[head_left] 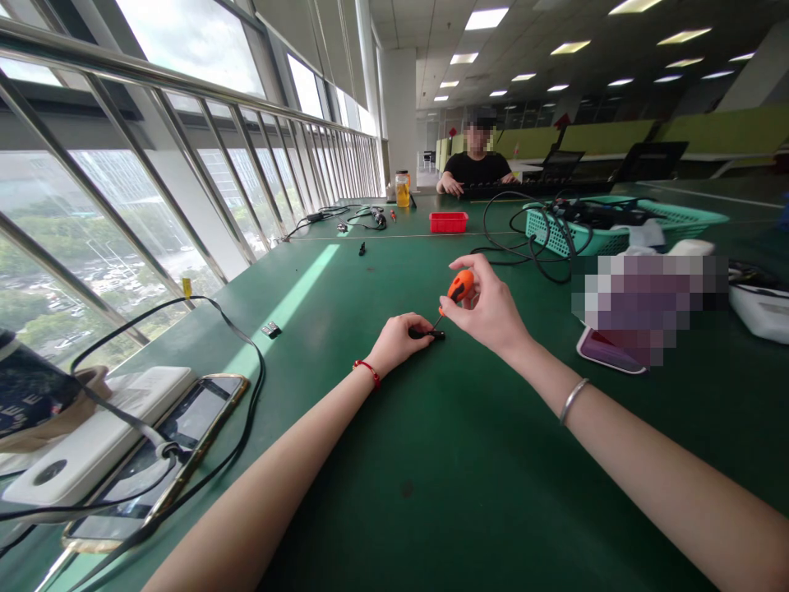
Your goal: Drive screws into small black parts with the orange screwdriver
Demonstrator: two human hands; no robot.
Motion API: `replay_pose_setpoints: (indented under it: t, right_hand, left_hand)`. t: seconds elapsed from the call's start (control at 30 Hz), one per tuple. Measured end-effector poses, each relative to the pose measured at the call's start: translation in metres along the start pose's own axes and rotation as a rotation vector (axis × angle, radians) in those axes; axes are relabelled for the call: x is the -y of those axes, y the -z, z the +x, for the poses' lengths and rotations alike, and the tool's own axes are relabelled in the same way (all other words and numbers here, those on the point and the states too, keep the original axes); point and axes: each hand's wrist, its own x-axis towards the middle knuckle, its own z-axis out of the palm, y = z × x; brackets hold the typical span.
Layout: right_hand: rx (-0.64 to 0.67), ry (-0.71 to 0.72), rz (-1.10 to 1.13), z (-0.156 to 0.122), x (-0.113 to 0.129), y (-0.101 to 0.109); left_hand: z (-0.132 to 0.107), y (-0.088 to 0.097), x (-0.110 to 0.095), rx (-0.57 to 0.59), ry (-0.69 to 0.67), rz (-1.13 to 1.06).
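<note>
Near the middle of the frame, the left hand (pixel 398 341) is pinching a small black piece (pixel 438 335) against the green table (pixel 345 419), its fingers closing on the near end and hiding part of it. Just up and to the right, the right hand (pixel 493 304) is gripping a screwdriver (pixel 461 285) by its orange handle, thumb and fingers curling around it. The shaft is slanting down to the left and its tip is reaching the black piece (whether it is sitting in a screw, I cannot tell). A red bracelet (pixel 372 372) is circling the left wrist, and a silver bangle (pixel 573 400) is circling the right forearm.

At the lower left, a white power bank (pixel 111 427) is lying along a phone (pixel 209 411), with a black cable (pixel 264 362) looping around them. Small dark bits (pixel 271 330) are lying in the left middle, near the strip of sunlight. At upper centre, a red tray (pixel 449 224) is standing beyond the hands, and a jar (pixel 403 191) is standing farther back, to its left. A co-worker (pixel 477 170) is sitting at the far end. At upper right, a turquoise basket (pixel 607 242) is holding black gear.
</note>
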Motion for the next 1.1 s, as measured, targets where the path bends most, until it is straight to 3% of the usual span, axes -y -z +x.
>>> replay_pose_setpoints:
  t: [0.2,0.4,0.67,0.83,1.1]
  right_hand:
    - [-0.03,-0.02,-0.121,-0.001,0.0,-0.001]
    - [0.007,0.01,-0.032,-0.001,0.0,-0.001]
    - [-0.008,-0.007,-0.111,-0.001,0.0,0.003]
    - [-0.095,-0.007,-0.051,0.002,-0.001,0.009]
    - [-0.117,-0.029,-0.055,0.002,-0.006,0.007]
  left_hand:
    - [0.0,0.0,0.0,0.019,0.0,0.015]
    - [0.0,-0.001,0.002,0.007,-0.006,0.009]
    - [-0.001,0.001,-0.002,0.012,0.009,0.028]
    - [-0.002,0.002,-0.005,0.027,0.019,0.032]
    - [-0.001,0.002,-0.005,0.028,0.017,0.048]
